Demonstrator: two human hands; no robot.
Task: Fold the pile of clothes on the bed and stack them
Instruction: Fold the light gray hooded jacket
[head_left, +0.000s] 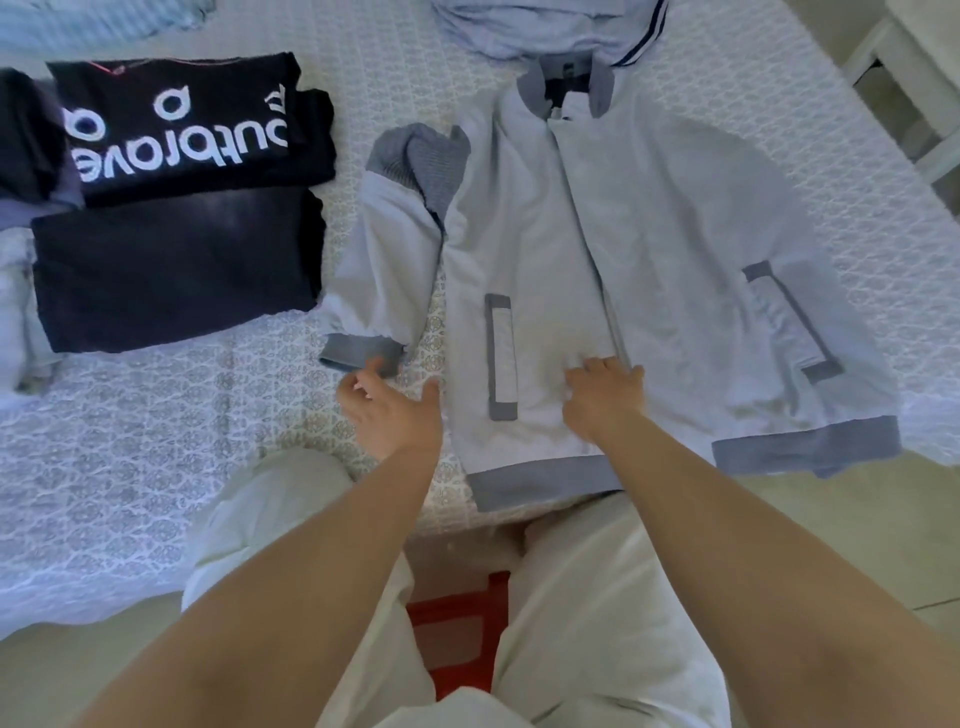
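While a pale blue jacket (623, 270) with grey ribbed cuffs, collar and hem lies flat, front up, on the bed (156, 467) with its lace-patterned white cover, the right hand (602, 400) presses its fingers, spread apart, on the soft front near the zip. The left hand (389, 410) hovers just below the folded sleeve's cuff (358, 353), fingers loosely apart, holding nothing. Folded dark clothes (176, 208) are stacked at left. More pale fabric (545, 26) is cut off by the top edge.

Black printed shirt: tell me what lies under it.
The black printed shirt lies partly on a folded dark garment, overlapping its far edge, and on the patterned bedsheet. Whether anything else lies beneath is hidden.
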